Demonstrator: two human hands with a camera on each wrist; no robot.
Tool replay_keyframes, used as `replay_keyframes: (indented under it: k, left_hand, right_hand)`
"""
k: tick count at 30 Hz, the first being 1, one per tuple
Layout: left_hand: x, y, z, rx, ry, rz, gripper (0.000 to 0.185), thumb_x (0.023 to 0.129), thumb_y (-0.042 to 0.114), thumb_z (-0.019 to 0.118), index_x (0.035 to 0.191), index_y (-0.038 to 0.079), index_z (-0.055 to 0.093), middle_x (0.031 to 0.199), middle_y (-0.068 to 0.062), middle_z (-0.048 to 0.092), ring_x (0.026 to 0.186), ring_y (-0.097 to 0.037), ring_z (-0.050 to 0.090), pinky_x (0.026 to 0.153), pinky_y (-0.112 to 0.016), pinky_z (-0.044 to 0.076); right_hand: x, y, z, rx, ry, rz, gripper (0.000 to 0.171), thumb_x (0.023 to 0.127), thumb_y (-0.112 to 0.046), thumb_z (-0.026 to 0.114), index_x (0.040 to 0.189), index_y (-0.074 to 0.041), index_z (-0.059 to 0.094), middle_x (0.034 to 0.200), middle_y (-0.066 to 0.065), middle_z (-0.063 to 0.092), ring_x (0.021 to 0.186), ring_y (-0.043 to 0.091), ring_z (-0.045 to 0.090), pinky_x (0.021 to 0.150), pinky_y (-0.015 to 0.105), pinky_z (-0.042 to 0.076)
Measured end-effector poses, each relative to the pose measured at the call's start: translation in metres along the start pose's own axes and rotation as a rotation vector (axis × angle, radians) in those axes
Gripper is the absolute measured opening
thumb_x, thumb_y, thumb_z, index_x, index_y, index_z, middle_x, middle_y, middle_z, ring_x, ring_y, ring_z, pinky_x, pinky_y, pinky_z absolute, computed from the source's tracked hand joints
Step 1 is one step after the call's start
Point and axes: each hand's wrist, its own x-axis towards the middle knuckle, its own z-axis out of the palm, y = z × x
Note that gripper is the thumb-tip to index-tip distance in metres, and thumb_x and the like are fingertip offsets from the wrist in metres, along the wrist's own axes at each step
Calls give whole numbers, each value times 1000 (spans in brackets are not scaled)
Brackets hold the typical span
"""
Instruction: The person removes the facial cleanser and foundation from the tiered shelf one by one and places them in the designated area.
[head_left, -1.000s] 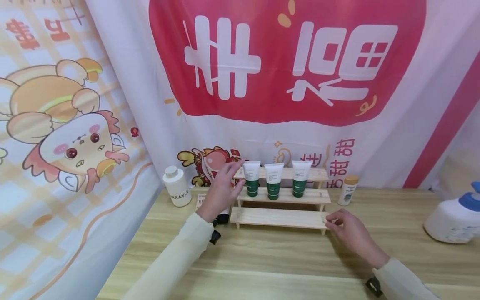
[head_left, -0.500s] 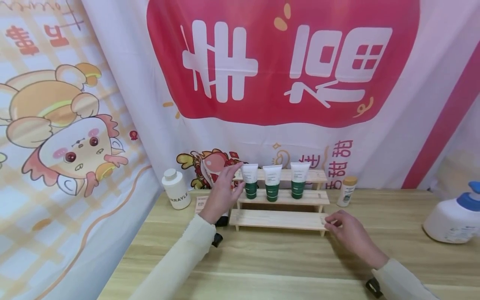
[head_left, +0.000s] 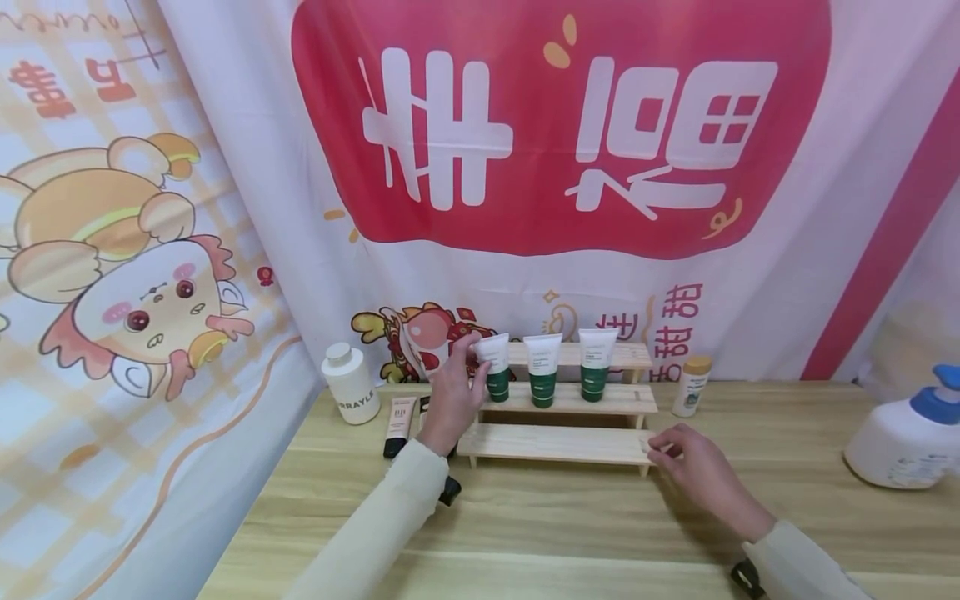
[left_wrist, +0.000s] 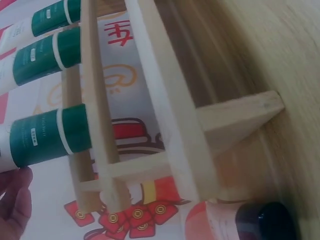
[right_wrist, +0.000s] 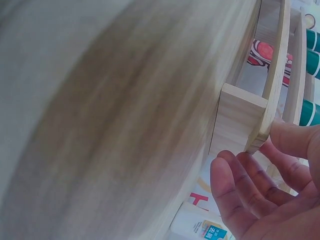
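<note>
Three white-and-green squeeze tubes stand cap down on the middle tier of a stepped wooden display rack. My left hand pinches the leftmost tube, thumb in front and fingers behind its upper part; this tube leans a little. Beside it are the middle tube and the right tube, both untouched. In the left wrist view only some fingertips show below the tube. At the right end of the lowest tier, my right hand grips the board between thumb and fingers.
Left of the rack stand a white bottle and a pink BB cream tube, with another item partly behind my left hand. To the right are a small gold-capped bottle and a large pump bottle. A printed curtain hangs behind.
My left hand has moved slightly right and closed on the leftmost tube, which now tilts. The BB cream tube has come into fuller view. My right hand stays on the rack.
</note>
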Motion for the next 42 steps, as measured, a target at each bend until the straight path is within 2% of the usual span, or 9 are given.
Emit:
replay_keyframes:
  k: [11,14,18,23,29,32,35,38,42]
  left_hand:
    - [-14,3,-25,7,50,28,45,90,7,64,130,10,44,94,-6,59,79,-17,57,66,-32,51]
    - [-19,5,-36,10,39,34,45,89,5,63,131,9,45,92,-7,58,77,-17,56,66,-33,50]
    - [-28,5,-49,72,3,4,45,88,4,64,130,10,46,93,-6,59,76,-17,57,66,-33,50]
    - [-44,5,-66,121,-127,-134,48,88,4,65,132,12,47,92,-6,62,78,-17,59,69,-32,51]
    - [-71,7,-84,134,-391,-323,50,89,8,64,135,10,42,88,-2,61,71,-11,56,62,-27,50]
    - [-86,5,-86,153,-531,-400,51,90,10,63,136,7,41,85,-4,61,66,-9,55,56,-24,48]
    - [-100,2,-84,151,-637,-458,51,90,10,63,135,0,41,88,-11,63,65,-12,56,55,-26,48]
    - [-109,0,-81,146,-685,-498,50,90,10,63,133,-4,41,90,-17,63,65,-15,56,53,-29,47]
    - [-112,0,-77,154,-670,-529,44,90,11,64,128,-3,46,86,-14,63,63,-15,55,51,-30,46]
  right_hand:
    - [-1,-3,-1,4,-16,22,13,82,-7,71,94,-4,67,89,2,60,79,19,59,64,32,52]
    - [-2,-2,-1,7,-25,35,14,83,-7,71,95,-4,67,90,3,60,79,19,59,64,33,52]
    - [-2,-2,-1,5,-31,43,14,83,-8,71,96,-4,67,90,3,60,80,20,59,65,34,52]
    - [-2,-2,-1,2,-33,41,14,82,-8,71,95,-4,67,90,3,60,80,20,60,65,34,52]
    - [-1,-1,-1,1,-4,3,13,82,-7,71,94,-4,67,89,3,61,79,21,60,64,34,52]
    - [-1,-1,-2,4,-2,0,13,82,-7,71,94,-3,67,89,4,61,79,21,60,64,34,52]
    - [-1,-1,-2,3,-9,5,13,83,-7,70,94,-3,67,90,4,61,79,21,60,64,35,52]
    - [-1,-1,-2,4,-16,8,13,83,-7,70,95,-3,67,90,5,61,79,21,60,64,35,52]
    - [-1,-1,-1,8,-15,6,12,83,-7,70,95,-3,67,91,5,61,80,22,60,64,34,52]
